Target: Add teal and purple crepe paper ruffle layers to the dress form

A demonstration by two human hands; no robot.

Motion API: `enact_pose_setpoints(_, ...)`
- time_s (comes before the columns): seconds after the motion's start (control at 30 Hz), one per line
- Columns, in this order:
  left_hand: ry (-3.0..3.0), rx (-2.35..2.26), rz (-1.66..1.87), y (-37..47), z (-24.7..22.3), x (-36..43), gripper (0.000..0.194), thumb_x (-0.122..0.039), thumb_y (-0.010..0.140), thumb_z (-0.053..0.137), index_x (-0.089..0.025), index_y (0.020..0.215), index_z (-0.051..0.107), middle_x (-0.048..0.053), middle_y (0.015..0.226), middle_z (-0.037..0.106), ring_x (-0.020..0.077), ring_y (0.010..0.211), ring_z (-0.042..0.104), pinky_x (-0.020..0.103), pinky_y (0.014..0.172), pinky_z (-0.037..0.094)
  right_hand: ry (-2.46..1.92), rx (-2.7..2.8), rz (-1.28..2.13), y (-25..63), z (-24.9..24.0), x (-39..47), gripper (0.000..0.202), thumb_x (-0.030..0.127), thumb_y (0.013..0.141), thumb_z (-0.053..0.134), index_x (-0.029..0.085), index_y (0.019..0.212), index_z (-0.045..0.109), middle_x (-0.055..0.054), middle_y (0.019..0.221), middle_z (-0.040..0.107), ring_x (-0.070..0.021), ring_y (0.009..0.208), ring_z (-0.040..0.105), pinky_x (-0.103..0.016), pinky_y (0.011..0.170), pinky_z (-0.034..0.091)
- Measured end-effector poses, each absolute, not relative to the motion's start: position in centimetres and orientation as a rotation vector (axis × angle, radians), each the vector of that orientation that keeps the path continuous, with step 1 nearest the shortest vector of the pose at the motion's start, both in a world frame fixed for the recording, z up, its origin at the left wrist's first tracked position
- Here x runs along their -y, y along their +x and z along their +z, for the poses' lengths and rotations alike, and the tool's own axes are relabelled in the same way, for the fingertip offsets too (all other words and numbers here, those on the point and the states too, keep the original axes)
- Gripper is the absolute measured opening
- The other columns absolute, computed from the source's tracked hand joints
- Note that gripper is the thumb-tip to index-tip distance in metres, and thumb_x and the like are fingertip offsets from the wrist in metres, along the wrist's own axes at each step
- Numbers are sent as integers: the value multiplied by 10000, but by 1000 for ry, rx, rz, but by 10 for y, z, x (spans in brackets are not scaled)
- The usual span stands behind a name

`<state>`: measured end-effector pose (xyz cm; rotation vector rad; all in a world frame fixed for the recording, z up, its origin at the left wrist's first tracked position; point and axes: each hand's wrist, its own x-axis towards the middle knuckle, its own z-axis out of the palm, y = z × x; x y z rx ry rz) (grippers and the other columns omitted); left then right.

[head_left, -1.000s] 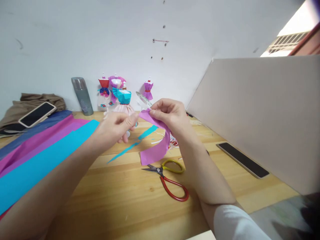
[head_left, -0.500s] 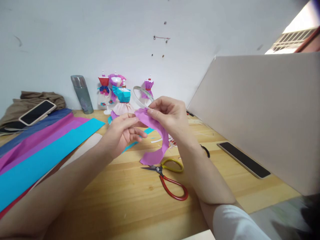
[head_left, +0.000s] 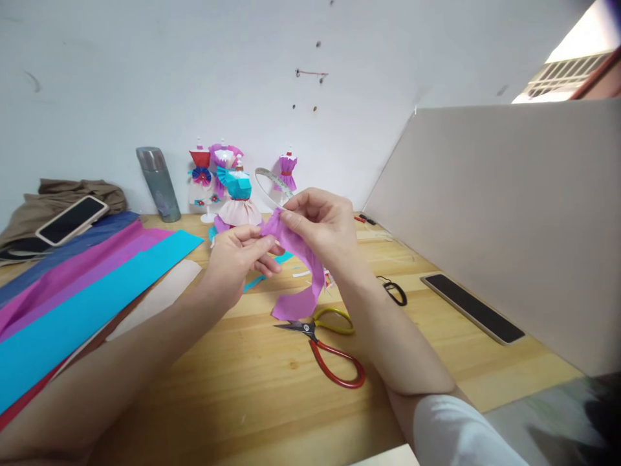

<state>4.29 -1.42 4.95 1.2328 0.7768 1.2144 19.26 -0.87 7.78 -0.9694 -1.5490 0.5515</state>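
Note:
Both hands hold a curved strip of purple crepe paper (head_left: 299, 303) in front of me above the wooden table. My left hand (head_left: 235, 262) pinches its left end between thumb and fingers. My right hand (head_left: 320, 223) grips the top edge with thumb and forefinger. From the right fingertips loops a narrow whitish tape (head_left: 264, 176) with printed marks; whether it is stuck to the paper I cannot tell. The strip's loose end hangs down to a pair of scissors (head_left: 307, 329) with one yellow and one red handle, lying partly open on the table.
Dressed miniature mannequins (head_left: 237, 188) stand by the wall, beside a grey flask (head_left: 158, 184). Left lie layered coloured paper sheets (head_left: 107, 291) and a phone (head_left: 72, 220). Right are a black hair tie (head_left: 396, 294), another phone (head_left: 473, 309) and an upright pale board (head_left: 509, 213).
My right hand has shifted slightly left, and the left thumb now presses farther over the paper's edge. The upper part of the strip looks more crumpled.

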Motion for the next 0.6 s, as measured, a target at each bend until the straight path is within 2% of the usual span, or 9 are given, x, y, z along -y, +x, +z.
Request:
enact_pose_setpoints(0.17, 1243, -704, 1245, 42, 48, 13, 268, -389, 716, 747, -162, 737, 606, -6, 550, 624, 158, 531, 680, 213, 471, 507, -939, 1561, 581, 192, 77, 9, 89, 218, 765, 659, 188, 719, 589, 38, 562, 508, -89, 515, 425, -238, 479, 320)
enact_pose_setpoints(0.33, 1419, -888, 1369, 43, 46, 10, 218, -370, 721, 734, -166, 756, 667, 8, 594, 667, 136, 486, 628, 233, 471, 492, -979, 1575, 571, 192, 74, 7, 99, 238, 776, 670, 189, 735, 595, 48, 555, 471, -89, 519, 419, -237, 484, 319)
enact_pose_setpoints(0.47, 1970, -1080, 1577, 37, 40, 4, 137, -291, 795, 651, -195, 826, 743, 21, 700, 710, 147, 621, 633, 276, 629, 504, -986, 1570, 556, 192, 74, 6, 107, 252, 783, 665, 195, 728, 593, 35, 568, 493, -100, 528, 441, -246, 494, 346)
enact_pose_setpoints(0.6, 2253, -1162, 1757, 26, 45, 2, 182, -171, 794, 571, -191, 867, 736, 31, 769, 707, 131, 623, 576, 283, 641, 467, -988, 1581, 555, 193, 74, 5, 108, 256, 790, 654, 207, 722, 586, 23, 557, 506, -113, 513, 438, -258, 474, 335)
